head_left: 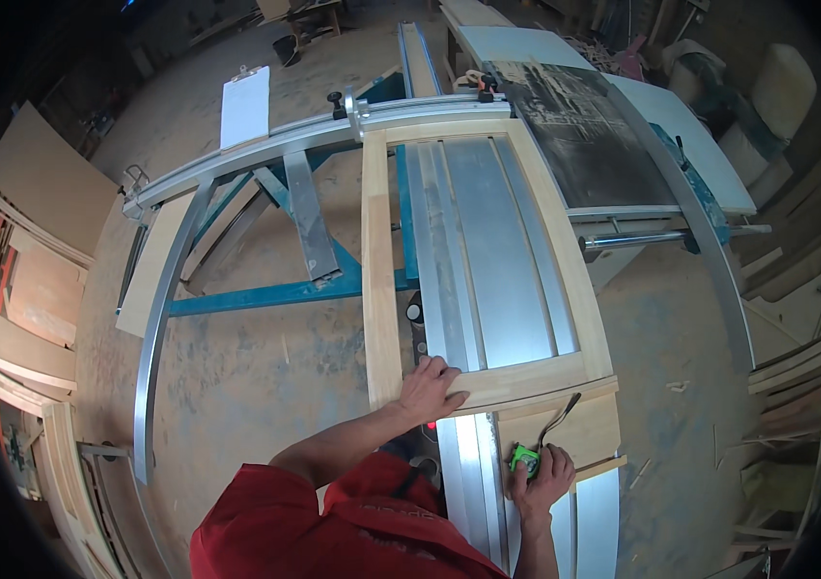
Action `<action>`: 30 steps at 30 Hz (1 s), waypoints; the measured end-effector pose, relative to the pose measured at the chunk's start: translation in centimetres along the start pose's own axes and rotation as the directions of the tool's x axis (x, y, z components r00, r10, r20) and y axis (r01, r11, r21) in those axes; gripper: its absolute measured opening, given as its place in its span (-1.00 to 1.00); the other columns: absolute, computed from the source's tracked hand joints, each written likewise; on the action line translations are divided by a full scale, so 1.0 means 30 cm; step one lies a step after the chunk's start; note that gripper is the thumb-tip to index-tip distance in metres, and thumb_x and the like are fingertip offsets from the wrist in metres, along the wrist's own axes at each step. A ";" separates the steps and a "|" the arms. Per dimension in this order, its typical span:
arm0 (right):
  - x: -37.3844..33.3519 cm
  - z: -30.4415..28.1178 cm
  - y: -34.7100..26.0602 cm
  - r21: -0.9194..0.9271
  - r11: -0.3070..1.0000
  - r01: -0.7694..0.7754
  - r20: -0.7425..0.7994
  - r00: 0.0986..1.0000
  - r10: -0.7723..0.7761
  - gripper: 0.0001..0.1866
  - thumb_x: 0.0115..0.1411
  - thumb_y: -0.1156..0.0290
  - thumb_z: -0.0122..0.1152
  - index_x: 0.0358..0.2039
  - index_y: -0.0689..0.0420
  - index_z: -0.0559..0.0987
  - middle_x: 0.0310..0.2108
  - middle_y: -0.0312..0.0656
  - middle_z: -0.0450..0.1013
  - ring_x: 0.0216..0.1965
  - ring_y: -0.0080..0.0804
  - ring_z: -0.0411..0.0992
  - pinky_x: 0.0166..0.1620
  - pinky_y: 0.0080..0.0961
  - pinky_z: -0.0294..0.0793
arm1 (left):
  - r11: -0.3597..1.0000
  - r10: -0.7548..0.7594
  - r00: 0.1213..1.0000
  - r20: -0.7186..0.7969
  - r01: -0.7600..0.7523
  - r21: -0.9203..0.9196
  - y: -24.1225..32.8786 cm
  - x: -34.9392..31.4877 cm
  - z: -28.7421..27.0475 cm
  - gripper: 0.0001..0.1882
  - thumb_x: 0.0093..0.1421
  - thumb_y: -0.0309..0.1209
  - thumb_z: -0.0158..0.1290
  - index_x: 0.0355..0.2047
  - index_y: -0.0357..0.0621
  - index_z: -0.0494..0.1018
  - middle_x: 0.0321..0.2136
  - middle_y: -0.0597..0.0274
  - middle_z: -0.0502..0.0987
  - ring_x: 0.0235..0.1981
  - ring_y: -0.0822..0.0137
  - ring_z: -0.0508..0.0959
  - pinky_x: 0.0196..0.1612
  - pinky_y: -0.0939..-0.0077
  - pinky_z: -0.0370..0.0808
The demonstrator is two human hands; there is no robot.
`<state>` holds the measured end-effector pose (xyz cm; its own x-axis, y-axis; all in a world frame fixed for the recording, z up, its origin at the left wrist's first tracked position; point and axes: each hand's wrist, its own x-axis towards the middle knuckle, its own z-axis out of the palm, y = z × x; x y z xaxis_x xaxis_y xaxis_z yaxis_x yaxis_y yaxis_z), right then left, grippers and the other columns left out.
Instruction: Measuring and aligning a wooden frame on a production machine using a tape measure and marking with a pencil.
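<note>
A pale rectangular wooden frame [381, 232] lies on the silver sliding table [502, 261] of a panel saw. My left hand [432, 389] grips the frame's near rail by its left corner, its fingers curled over the wood. Closed in my right hand [547, 481] is a green tape measure [524, 460], held low over the table just in front of the frame. A dark strap [561, 415] trails from it across a flat wooden board [584, 430]. That board sits against the frame's near side. A narrow wood strip [601, 469] lies along the board's near edge.
An aluminium fence [265, 136] with stops crosses the far end, bearing a clipboard [245, 106]. Teal supports [285, 295] stand to the left. The saw's dark table [574, 135] lies at far right. Wooden panels [53, 183] lean at left; offcuts [792, 372] are stacked at right.
</note>
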<state>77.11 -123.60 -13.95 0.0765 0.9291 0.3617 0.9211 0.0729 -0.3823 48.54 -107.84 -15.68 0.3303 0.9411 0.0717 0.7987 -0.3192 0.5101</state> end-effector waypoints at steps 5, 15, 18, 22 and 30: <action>-0.018 -0.033 0.046 0.009 0.998 -0.055 0.020 0.998 0.055 -0.46 0.16 0.03 0.30 -0.02 0.21 0.58 0.01 0.03 0.50 0.11 0.10 0.40 0.19 0.05 0.31 | 1.000 -0.022 0.999 0.030 0.022 -0.006 0.073 -0.006 0.021 -0.52 0.14 -0.01 0.30 -0.06 -0.06 0.64 -0.16 0.11 0.45 -0.02 0.05 0.47 -0.06 0.14 0.57; 0.175 0.143 0.460 0.100 0.994 -0.042 0.026 0.999 0.040 -0.44 0.11 0.08 0.35 0.01 0.21 0.60 0.06 0.03 0.51 0.15 0.12 0.44 0.16 0.01 0.41 | 0.995 0.076 0.997 0.008 -0.077 0.064 0.084 0.323 0.327 -0.40 0.12 -0.07 0.36 0.07 -0.19 0.59 -0.17 0.06 0.49 -0.05 0.00 0.48 0.01 0.10 0.50; 0.180 0.158 0.541 0.115 0.993 -0.034 0.028 0.999 0.031 -0.44 0.11 0.07 0.35 0.01 0.22 0.60 0.05 0.05 0.51 0.15 0.14 0.44 0.14 0.01 0.45 | 0.978 0.084 0.989 0.120 -0.105 0.178 0.160 0.356 0.373 -0.20 0.09 -0.03 0.39 0.24 -0.23 0.46 -0.02 0.02 0.47 0.04 -0.03 0.44 0.13 0.03 0.42; 0.192 0.186 0.557 0.123 0.992 -0.025 0.054 0.998 0.018 -0.44 0.13 0.08 0.34 0.01 0.24 0.59 0.06 0.08 0.51 0.14 0.17 0.45 0.14 0.01 0.49 | 0.985 0.130 0.984 0.124 -0.142 0.098 0.312 0.455 0.451 0.01 0.01 0.00 0.44 0.37 -0.20 0.30 0.14 -0.01 0.41 0.14 -0.06 0.39 0.22 -0.03 0.34; 0.494 0.227 0.701 0.171 0.984 0.057 -0.133 0.991 -0.034 -0.54 0.20 0.20 0.29 -0.01 0.27 0.60 0.09 0.07 0.52 0.14 0.14 0.47 0.16 -0.04 0.52 | 0.977 0.143 0.966 0.215 -0.173 0.128 0.304 0.394 0.438 0.17 -0.14 0.01 0.52 0.40 -0.26 0.23 0.20 -0.07 0.38 0.19 -0.08 0.38 0.23 0.00 0.36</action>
<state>95.01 -105.85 -22.41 0.0952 0.8698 0.4841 0.8450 0.1864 -0.5011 66.35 -101.09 -21.44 0.5414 0.8397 -0.0419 0.7871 -0.4887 0.3764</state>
